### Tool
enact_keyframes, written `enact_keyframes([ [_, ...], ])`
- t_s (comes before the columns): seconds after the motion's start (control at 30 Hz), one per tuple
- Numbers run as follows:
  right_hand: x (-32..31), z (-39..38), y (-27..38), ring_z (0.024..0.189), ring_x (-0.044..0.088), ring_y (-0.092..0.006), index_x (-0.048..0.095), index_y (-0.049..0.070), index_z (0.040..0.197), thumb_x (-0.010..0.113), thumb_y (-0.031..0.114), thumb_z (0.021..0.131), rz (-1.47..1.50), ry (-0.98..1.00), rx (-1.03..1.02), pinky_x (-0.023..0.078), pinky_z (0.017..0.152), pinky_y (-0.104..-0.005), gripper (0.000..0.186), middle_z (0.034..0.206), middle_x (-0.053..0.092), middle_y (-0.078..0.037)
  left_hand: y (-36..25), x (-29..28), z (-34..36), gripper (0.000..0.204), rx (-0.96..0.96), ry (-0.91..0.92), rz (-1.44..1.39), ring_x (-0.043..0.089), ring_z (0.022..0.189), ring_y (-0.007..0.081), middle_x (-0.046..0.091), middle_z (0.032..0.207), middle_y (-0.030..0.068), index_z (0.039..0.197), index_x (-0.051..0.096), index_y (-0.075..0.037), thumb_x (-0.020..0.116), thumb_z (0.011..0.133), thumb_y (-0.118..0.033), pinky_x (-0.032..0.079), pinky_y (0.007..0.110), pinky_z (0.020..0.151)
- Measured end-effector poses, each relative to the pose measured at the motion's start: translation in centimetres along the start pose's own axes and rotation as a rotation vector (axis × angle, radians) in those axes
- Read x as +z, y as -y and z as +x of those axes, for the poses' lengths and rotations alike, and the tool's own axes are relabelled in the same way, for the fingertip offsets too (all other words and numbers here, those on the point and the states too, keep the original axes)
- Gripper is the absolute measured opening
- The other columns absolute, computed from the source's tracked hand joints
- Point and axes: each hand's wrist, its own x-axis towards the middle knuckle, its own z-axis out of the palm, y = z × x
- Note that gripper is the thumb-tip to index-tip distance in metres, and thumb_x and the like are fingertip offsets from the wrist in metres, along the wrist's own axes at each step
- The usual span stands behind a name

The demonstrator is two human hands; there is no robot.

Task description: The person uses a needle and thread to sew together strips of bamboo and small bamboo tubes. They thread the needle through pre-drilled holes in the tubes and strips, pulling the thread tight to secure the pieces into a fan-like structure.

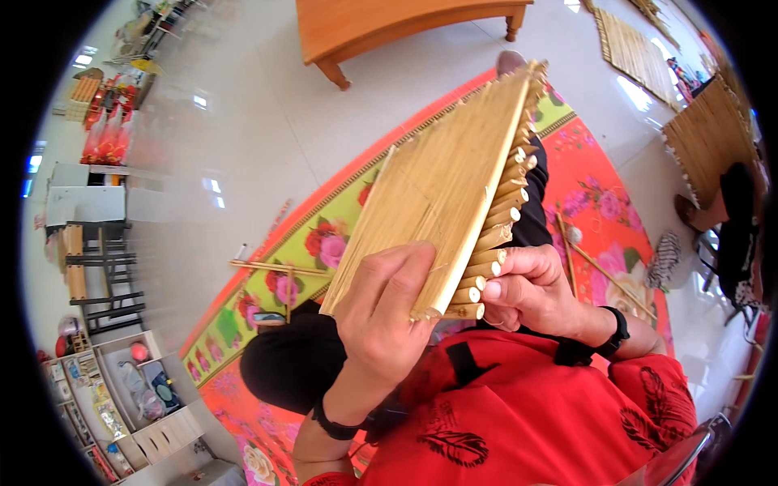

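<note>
A panel of straw-coloured reed stalks (442,174) is held tilted up above my lap, its flat face toward the left and a row of cut stalk ends along its right side. My left hand (385,312) grips the panel's near end, fingers lying over the flat face. At the near right side, my right hand (531,292) has its thumb and fingers closed around the cut end of one stalk (490,270). The stalks' undersides are mostly hidden.
A red and green floral mat (596,162) spreads beneath me, with loose reed sticks (279,266) on its left and more at right. An orange-brown wooden table (405,28) stands ahead. Other reed panels (636,57) lie at the far right. Shelves (146,405) of small goods line the left.
</note>
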Motion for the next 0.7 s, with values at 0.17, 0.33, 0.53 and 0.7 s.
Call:
enact_keyframes([
  [0.17, -0.6, -1.0, -0.2, 0.053, 0.049, -0.0045, 0.071, 0.002, 0.114, 0.061, 0.003, 0.099, -0.124, -0.021, 0.036, 0.041, 0.048, -0.0229, 0.018, 0.070, 0.063, -0.001, 0.1, -0.6, -0.9, 0.053, 0.159, -0.032, 0.089, 0.066, 0.086, 0.0303, 0.063, 0.100, 0.0124, 0.110, 0.069, 0.002, 0.083, 0.058, -0.001, 0.056, 0.038, 0.070],
  [0.33, -1.2, -0.8, -0.3, 0.053, 0.050, -0.0057, 0.070, 0.001, 0.112, 0.058, -0.003, 0.099, -0.100, 0.051, -0.089, 0.040, 0.047, -0.0234, 0.019, 0.075, 0.065, -0.005, -0.1, -0.9, -1.6, 0.040, 0.221, -0.113, -0.101, 0.065, 0.086, 0.0275, 0.060, 0.103, 0.0091, 0.108, 0.069, -0.002, 0.082, 0.071, 0.002, 0.057, 0.034, 0.068],
  [0.53, -1.6, -1.1, -0.6, 0.050, 0.052, -0.0065, 0.069, -0.004, 0.107, 0.061, 0.000, 0.098, -0.251, 0.033, -0.156, 0.043, 0.046, -0.0228, 0.013, 0.081, 0.070, -0.009, 0.1, -0.9, -1.1, 0.040, 0.241, -0.067, -0.236, 0.063, 0.086, 0.0235, 0.060, 0.102, 0.0077, 0.106, 0.070, -0.005, 0.081, 0.068, 0.005, 0.057, 0.030, 0.064],
  [0.7, -1.7, -1.8, -0.6, 0.053, 0.055, -0.0070, 0.069, -0.006, 0.108, 0.062, 0.006, 0.099, -0.212, -0.035, -0.084, 0.042, 0.047, -0.0225, 0.017, 0.081, 0.070, -0.009, -0.1, -0.7, -0.6, 0.036, 0.224, -0.071, -0.314, 0.062, 0.084, 0.0240, 0.060, 0.101, 0.0083, 0.103, 0.068, -0.005, 0.081, 0.071, 0.002, 0.054, 0.033, 0.064],
])
